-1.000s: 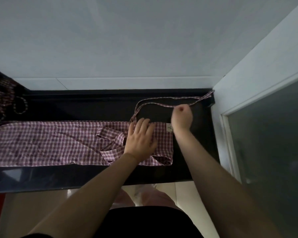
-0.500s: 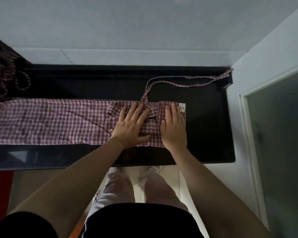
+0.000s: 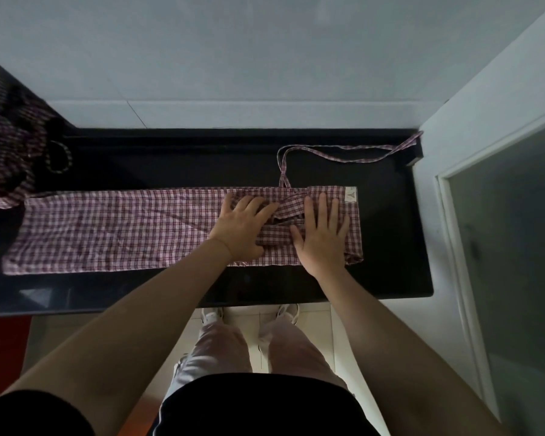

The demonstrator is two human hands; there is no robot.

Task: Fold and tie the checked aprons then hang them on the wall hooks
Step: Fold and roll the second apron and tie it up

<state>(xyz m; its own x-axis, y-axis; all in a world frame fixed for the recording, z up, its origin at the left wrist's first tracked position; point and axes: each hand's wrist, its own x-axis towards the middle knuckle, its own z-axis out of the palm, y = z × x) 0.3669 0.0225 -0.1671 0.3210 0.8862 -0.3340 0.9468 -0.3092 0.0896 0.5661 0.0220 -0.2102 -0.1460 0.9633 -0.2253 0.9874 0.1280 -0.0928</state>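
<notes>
A red-and-white checked apron (image 3: 114,234) lies folded into a long strip across the black counter (image 3: 202,287). Its right end is folded over, with a small white label (image 3: 350,194) at the far corner. My left hand (image 3: 243,229) and my right hand (image 3: 321,237) both rest flat, fingers spread, on that folded end, side by side. The apron's tie strap (image 3: 353,154) loops from the fold toward the counter's far right corner.
A heap of more checked aprons (image 3: 10,143) sits at the counter's far left. A white tiled wall (image 3: 233,58) stands behind, and a white frame with a glass panel (image 3: 510,247) closes off the right. My legs and the floor show below the counter edge.
My right hand let go of the strap and came down flat on the folded end beside my left hand. The folded end now lies flatter under both palms.
</notes>
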